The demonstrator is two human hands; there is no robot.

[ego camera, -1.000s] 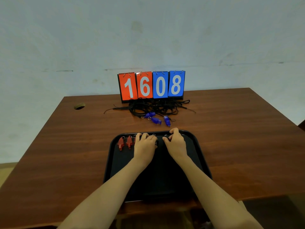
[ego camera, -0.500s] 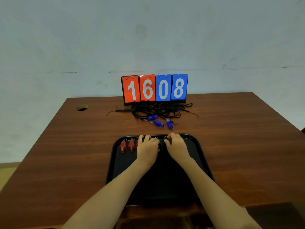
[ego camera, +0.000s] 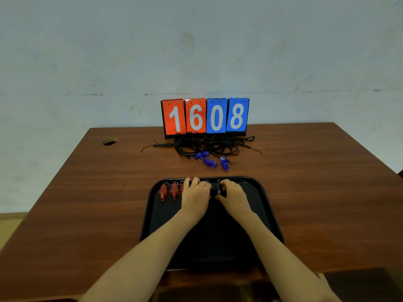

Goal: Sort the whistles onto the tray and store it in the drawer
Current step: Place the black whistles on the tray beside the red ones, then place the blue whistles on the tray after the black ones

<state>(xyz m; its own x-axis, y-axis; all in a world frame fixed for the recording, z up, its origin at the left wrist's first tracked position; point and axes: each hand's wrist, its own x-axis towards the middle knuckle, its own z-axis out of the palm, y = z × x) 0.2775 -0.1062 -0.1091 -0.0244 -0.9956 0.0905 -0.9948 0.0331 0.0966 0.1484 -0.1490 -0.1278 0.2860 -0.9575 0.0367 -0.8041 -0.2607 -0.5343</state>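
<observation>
The brown worktop (ego camera: 305,192) fills the lower view, with a round hole (ego camera: 109,141) toward ten o'clock. On it, close to the person, lies the black tray (ego camera: 161,225). At twelve o'clock, well beyond the tray, stand flip score cards (ego camera: 205,116) reading 1608, and just in front of them a tangle of black cords (ego camera: 209,144).

Both hands are over the tray's far edge, close together. The left hand (ego camera: 195,195) lies with curled fingers over the row of whistles, and what it holds, if anything, is hidden. The right hand (ego camera: 234,196) pinches a black whistle (ego camera: 217,190) at the tray's twelve o'clock. Three blue whistles (ego camera: 210,162) lie on the bare wood between cords and tray, one at least with a cord on it. Red whistles (ego camera: 169,190) sit at the tray's eleven o'clock, side by side, rings toward the rim; a third is partly under the left hand.

The step in hand looks to be lining up the black whistles beside the red ones. To do it well, set each with its ring to the far rim and its body parallel to its neighbours — colours kept in blocks. Leave room toward one o'clock for the blue ones. Press lightly; these small pieces would likely skid on the smooth tray and knock the row askew.
</observation>
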